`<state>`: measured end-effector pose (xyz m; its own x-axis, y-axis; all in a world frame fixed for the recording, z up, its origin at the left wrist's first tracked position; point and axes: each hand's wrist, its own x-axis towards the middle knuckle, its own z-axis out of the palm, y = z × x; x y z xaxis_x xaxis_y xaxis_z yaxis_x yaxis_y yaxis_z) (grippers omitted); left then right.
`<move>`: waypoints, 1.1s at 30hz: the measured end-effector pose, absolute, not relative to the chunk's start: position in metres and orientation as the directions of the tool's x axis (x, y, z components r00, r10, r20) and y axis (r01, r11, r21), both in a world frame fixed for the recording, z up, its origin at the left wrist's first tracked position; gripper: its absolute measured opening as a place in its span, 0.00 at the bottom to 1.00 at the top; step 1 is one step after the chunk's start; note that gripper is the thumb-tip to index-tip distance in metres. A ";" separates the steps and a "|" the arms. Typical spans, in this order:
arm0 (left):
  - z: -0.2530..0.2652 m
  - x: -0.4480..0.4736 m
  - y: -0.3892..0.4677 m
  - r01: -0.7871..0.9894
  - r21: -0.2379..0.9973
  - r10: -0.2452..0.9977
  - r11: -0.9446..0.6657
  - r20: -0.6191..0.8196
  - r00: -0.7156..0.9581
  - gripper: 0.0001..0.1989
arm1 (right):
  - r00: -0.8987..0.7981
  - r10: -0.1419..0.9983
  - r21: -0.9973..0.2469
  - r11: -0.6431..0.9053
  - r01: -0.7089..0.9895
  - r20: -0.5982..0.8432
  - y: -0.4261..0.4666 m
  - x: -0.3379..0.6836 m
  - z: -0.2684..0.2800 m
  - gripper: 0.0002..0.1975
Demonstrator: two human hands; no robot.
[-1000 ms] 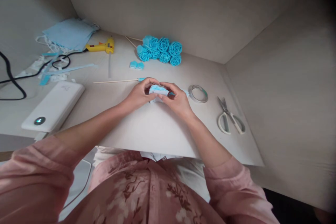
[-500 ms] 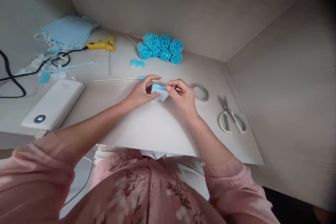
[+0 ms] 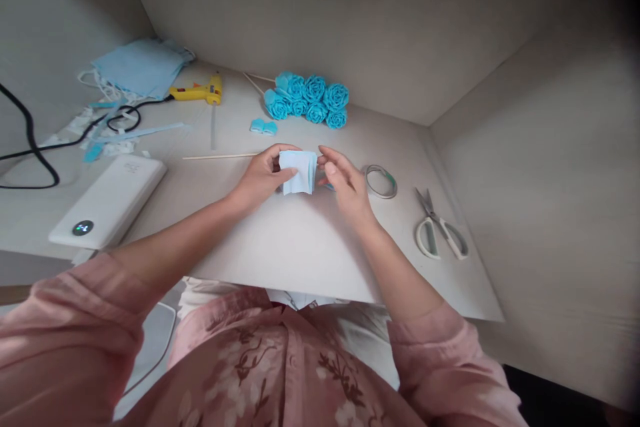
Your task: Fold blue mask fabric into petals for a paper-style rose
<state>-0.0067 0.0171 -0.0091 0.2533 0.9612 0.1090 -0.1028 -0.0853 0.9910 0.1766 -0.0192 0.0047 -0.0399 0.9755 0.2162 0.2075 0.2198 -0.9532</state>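
My left hand [image 3: 265, 173] pinches a stack of pale blue fabric squares [image 3: 299, 172] between thumb and fingers, its broad face toward me and its layers fanning at the right side. Beside that edge is my right hand [image 3: 345, 180], fingers apart and no grip on the stack visible. A bit of blue shows under its fingers; I cannot tell what it is. Behind my left hand lies a thin wooden stick [image 3: 220, 157], its right end hidden. Two small blue folded pieces [image 3: 263, 126] rest farther back.
Blue fabric roses [image 3: 315, 100] lie at the back. On the left are a yellow glue gun [image 3: 197, 91], face masks [image 3: 140, 67], scraps, a black cable [image 3: 31, 133] and a white power bank [image 3: 110, 200]. Rightward lie a tape roll [image 3: 381, 182] and scissors [image 3: 435, 223].
The fabric stack has turned, so its broad face now shows instead of its layered top edge. My right hand's fingers have come off the stack and spread. The view has shifted slightly.
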 end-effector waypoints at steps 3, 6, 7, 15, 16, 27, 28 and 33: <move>-0.008 -0.006 0.016 -0.157 0.986 0.966 -0.050 0.088 0.241 0.21 | -0.109 0.974 -0.948 0.220 0.230 0.199 -0.018 0.174 0.001 0.29; -0.008 -0.006 0.015 -0.144 0.988 0.966 -0.054 0.089 0.243 0.21 | -0.146 0.972 -0.938 0.220 0.266 0.186 -0.018 0.172 -0.003 0.27; -0.008 -0.005 0.014 -0.131 0.989 0.963 -0.064 0.096 0.251 0.20 | -0.142 0.973 -0.934 0.214 0.287 0.180 -0.017 0.171 -0.003 0.24; -0.014 -0.005 0.016 -0.142 0.990 0.940 -0.015 0.062 0.335 0.23 | -0.042 0.985 -0.925 0.170 0.338 0.166 -0.017 0.173 -0.003 0.09; -0.015 -0.005 0.017 -0.141 0.990 0.938 0.017 0.033 0.346 0.23 | -0.040 0.985 -0.927 0.170 0.333 0.166 -0.017 0.173 -0.003 0.10; -0.014 -0.006 0.016 -0.237 0.962 0.939 0.138 -0.051 0.339 0.20 | -0.054 0.984 -0.940 0.181 0.290 0.172 -0.017 0.174 -0.004 0.11; -0.014 -0.007 0.016 -0.241 0.963 0.941 0.121 -0.034 0.335 0.20 | -0.063 0.984 -0.941 0.180 0.286 0.169 -0.017 0.174 -0.004 0.11; -0.010 -0.007 0.016 -0.085 0.994 0.957 -0.065 0.086 0.276 0.14 | -0.081 0.979 -0.880 0.202 0.429 0.185 -0.015 0.174 -0.005 0.07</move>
